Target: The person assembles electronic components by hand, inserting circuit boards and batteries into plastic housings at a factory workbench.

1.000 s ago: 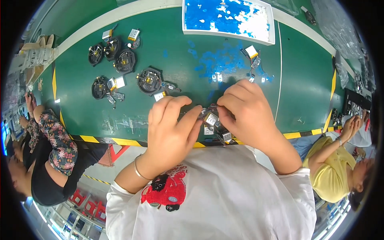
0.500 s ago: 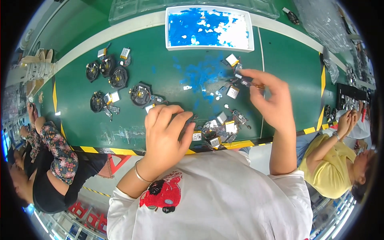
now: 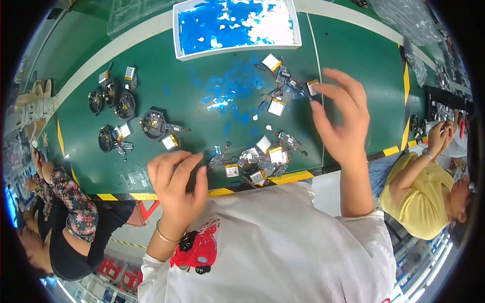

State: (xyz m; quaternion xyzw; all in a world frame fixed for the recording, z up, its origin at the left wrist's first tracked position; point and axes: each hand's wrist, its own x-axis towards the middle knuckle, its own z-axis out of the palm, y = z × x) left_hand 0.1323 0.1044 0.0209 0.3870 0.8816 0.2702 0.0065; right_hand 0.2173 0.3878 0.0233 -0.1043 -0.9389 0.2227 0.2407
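Observation:
My right hand (image 3: 346, 121) is open, with thumb and fingers spread beside a small group of circuit boards (image 3: 293, 83) wired to silver pouch batteries. The index fingertip is close to a battery (image 3: 312, 87) at the right end of that group; whether it touches cannot be told. My left hand (image 3: 179, 187) hovers over the table's near edge, fingers bent and apart, and nothing shows in it. To its right lies a pile of boards and batteries (image 3: 260, 161). Beyond it, a round black housing (image 3: 153, 124) has a board and a battery (image 3: 170, 142) attached.
More round black housings (image 3: 125, 105) with batteries lie at the left. A white box (image 3: 237, 50) with blue lining and white bits stands at the back. Blue film scraps (image 3: 220, 98) lie mid-table. Striped tape (image 3: 293, 178) marks the near edge. People sit at both sides.
My right hand has opened and come away from the boards it was pinching, which now lie on the table. The view has shifted, so the table things appear further left.

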